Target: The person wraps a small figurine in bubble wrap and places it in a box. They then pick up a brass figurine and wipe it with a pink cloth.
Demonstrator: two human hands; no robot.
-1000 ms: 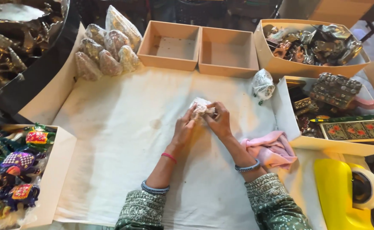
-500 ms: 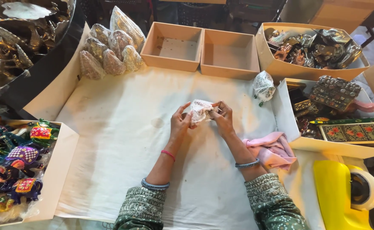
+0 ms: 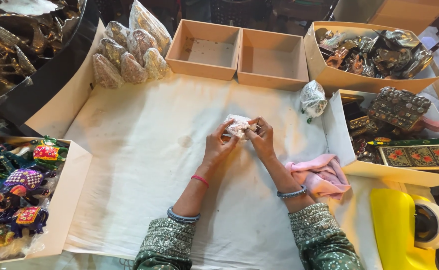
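Both hands meet over the middle of the white cloth (image 3: 144, 165) that covers the table. The left hand (image 3: 218, 146) and the right hand (image 3: 262, 140) are closed from either side on a small plastic-wrapped piece (image 3: 236, 125), fingertips pinching its wrap; it is held just above the cloth, slightly far of centre.

Edges and room: the cloth is bare to the left and near side of the hands, giving open room there. On the far edge stand two empty tan boxes (image 3: 239, 50), side by side and touching. Far left lies a cluster of wrapped oval pieces (image 3: 127, 55). To the right of the hands, a single wrapped item (image 3: 313, 99) sits near the wall of a white box of ornate caskets (image 3: 394, 130); a pink cloth (image 3: 319, 175) lies just beside the right forearm. A box of metal figures (image 3: 372, 52) stands far right. At the near left edge is a box of painted elephants (image 3: 14, 195); at the near right, a yellow tape dispenser (image 3: 404, 230).

Orientation: the held piece's long axis runs roughly left to right between the two hands. Which end is its front cannot be told through the wrap.
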